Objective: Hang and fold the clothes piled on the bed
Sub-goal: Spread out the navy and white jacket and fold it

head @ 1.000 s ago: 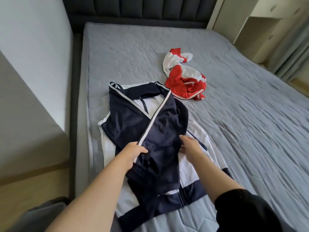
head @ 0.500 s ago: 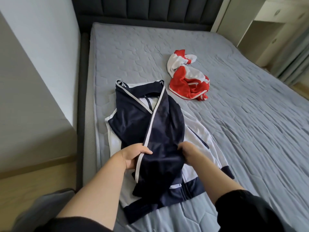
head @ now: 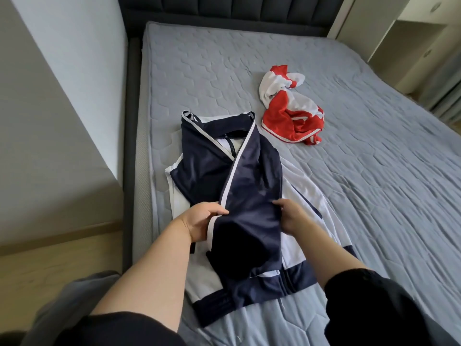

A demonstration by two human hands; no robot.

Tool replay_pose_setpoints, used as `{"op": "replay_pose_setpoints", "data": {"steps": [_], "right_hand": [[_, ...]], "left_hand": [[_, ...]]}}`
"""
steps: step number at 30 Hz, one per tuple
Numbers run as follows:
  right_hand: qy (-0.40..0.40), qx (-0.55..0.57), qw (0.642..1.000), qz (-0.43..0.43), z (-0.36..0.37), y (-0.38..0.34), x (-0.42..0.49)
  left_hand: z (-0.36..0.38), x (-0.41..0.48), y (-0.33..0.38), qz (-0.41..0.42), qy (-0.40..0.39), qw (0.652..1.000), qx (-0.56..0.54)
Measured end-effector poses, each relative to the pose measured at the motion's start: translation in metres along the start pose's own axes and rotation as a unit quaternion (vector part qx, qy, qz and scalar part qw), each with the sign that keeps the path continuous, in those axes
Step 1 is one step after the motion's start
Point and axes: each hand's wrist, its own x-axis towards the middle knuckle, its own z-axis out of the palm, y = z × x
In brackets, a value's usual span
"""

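Jacket (head: pixel 207 171), navy with white panels and piping, lies flat on the grey quilted mattress (head: pixel 212 71). It is close to the bed's left edge and nearest the person, probably so both arms reach it without leaning. At its left side one navy sleeve is already folded in across the chest. Next comes the left hand (head: pixel 202 221), whose thumb and curled fingers (head: pixel 219 211) pinch the white-piped edge of the second sleeve (head: pixel 252 181). That sleeve runs diagonally down from the collar over the first. The right hand (head: pixel 294 218) grips the sleeve's opposite edge, fingers (head: pixel 279 203) curled onto the cloth. Holding both edges keeps the smooth fabric taut and straight, so I judge the sleeve is being squared along the body before the hem is folded up. Further right and higher up the bed, well apart from the jacket, a red-and-white garment (head: pixel 287 116) sits crumpled, seemingly waiting its turn. By count there are two garments, one being folded and one untouched; two hands, both on the one sleeve; and one bed.
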Motion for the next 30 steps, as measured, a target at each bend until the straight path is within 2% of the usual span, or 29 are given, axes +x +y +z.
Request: {"op": "replay_pose_setpoints", "data": {"steps": [2, 4, 5, 7, 10, 12, 20, 23, 26, 30], "right_hand": [[0.015, -0.050, 0.999, 0.007, -0.002, 0.000, 0.003], [0.071, -0.155, 0.985, -0.033, -0.003, 0.001, 0.005], [0.094, -0.197, 0.974, -0.063, -0.002, 0.001, 0.007], [0.128, -0.245, 0.953, -0.125, -0.001, -0.002, 0.009], [0.168, -0.282, 0.921, -0.210, -0.002, -0.007, 0.021], [0.175, -0.282, 0.911, -0.244, -0.004, -0.013, 0.028], [0.147, -0.239, 0.924, -0.259, 0.007, -0.070, 0.067], [0.144, -0.198, 0.943, -0.225, 0.011, -0.101, 0.086], [0.126, -0.152, 0.968, -0.155, 0.015, -0.121, 0.115], [0.089, -0.017, 0.992, -0.090, 0.019, -0.131, 0.144]], "left_hand": [[-0.003, 0.002, 0.000, -0.058, 0.038, 0.991, 0.112], [-0.003, 0.008, 0.000, -0.062, 0.139, 0.940, 0.306], [-0.004, 0.013, 0.000, -0.027, 0.190, 0.911, 0.364], [-0.001, 0.018, 0.003, 0.053, 0.250, 0.888, 0.383], [-0.001, 0.021, 0.011, 0.123, 0.298, 0.854, 0.408], [-0.003, 0.025, 0.017, 0.135, 0.305, 0.848, 0.412], [0.007, 0.060, 0.038, 0.170, 0.275, 0.846, 0.425], [0.014, 0.079, 0.052, 0.188, 0.241, 0.828, 0.471], [0.018, 0.103, 0.074, 0.222, 0.225, 0.802, 0.507], [0.026, 0.135, 0.106, 0.242, 0.203, 0.804, 0.503]]}}
